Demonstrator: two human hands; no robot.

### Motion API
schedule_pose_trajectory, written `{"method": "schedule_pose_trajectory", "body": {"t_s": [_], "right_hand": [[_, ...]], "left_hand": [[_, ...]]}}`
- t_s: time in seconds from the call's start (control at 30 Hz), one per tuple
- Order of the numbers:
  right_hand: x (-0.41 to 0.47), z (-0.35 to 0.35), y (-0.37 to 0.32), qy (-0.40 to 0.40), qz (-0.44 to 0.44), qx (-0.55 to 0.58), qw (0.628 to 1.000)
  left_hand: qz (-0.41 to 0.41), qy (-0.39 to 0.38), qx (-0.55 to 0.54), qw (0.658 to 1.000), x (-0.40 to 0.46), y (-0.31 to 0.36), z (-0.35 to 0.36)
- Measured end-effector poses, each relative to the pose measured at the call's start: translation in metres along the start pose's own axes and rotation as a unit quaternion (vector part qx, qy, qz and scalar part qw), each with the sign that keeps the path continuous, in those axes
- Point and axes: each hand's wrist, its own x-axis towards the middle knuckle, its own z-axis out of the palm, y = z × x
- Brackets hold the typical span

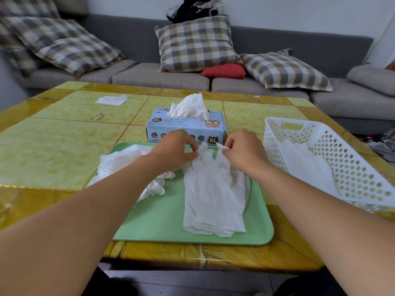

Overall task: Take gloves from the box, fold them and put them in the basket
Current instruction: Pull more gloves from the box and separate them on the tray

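Both hands work at the far end of a stack of white gloves [213, 195] lying flat on a green tray [162, 218]. The left hand [174, 149] pinches one of the stack's glove fingers between thumb and fingertips, its other fingers curled under. The right hand [243, 150] pinches another glove fingertip, a small white tip showing just above its thumb. The two pinches sit near each other, with only a few glove fingers between them.

From these grips the stack runs back toward the person, cuffs nearest the tray's near edge, the layers roughly aligned and slightly fanned at the cuff end. To the left of the left hand's grip, partly under the left forearm, lies a crumpled heap of loose gloves [128, 163], also on the tray and spilling over its left rim.

Just beyond both grips stands the blue glove box [186, 129], marked XL, touching or nearly touching the tray's far edge; a tuft of white glove [190, 107] sticks up out of its top slot. To the right of the right hand's grip stands a white perforated basket [333, 154], off the tray, with folded white gloves [303, 161] lying inside it.

Everything rests on a yellow-green tiled table [64, 146]. Far beyond the left grip, a single white sheet or glove [111, 100] lies flat on the table. Behind the table is a grey sofa [162, 75] with plaid cushions [196, 43] and one red cushion [223, 71].
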Motion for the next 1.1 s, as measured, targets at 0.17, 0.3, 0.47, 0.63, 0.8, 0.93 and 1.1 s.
{"method": "schedule_pose_trajectory", "body": {"t_s": [0.17,0.3,0.47,0.63,0.8,0.93,1.1], "right_hand": [[-0.002,0.003,0.009,-0.005,-0.010,0.019,1.000],[-0.003,0.009,0.008,-0.020,0.007,0.013,1.000],[-0.001,0.007,-0.003,-0.007,-0.021,0.026,0.999],[0.004,0.017,-0.005,-0.103,0.042,0.029,0.993],[0.006,0.016,-0.004,-0.113,0.046,0.083,0.989],[0.004,0.017,-0.004,-0.101,0.006,0.130,0.986],[0.003,0.020,-0.009,-0.130,0.002,0.115,0.985]], "left_hand": [[-0.017,-0.041,-0.047,0.998,0.002,0.002,0.008],[-0.024,-0.092,-0.019,0.995,0.006,0.001,0.014],[0.012,-0.135,0.012,0.991,0.004,0.002,0.003],[-0.009,-0.157,0.010,0.988,-0.003,-0.011,-0.006],[0.004,-0.124,0.043,0.991,0.000,-0.014,-0.006],[0.003,-0.110,0.035,0.993,0.002,-0.009,-0.004],[0.027,-0.126,0.015,0.991,0.005,-0.006,0.007]]}}
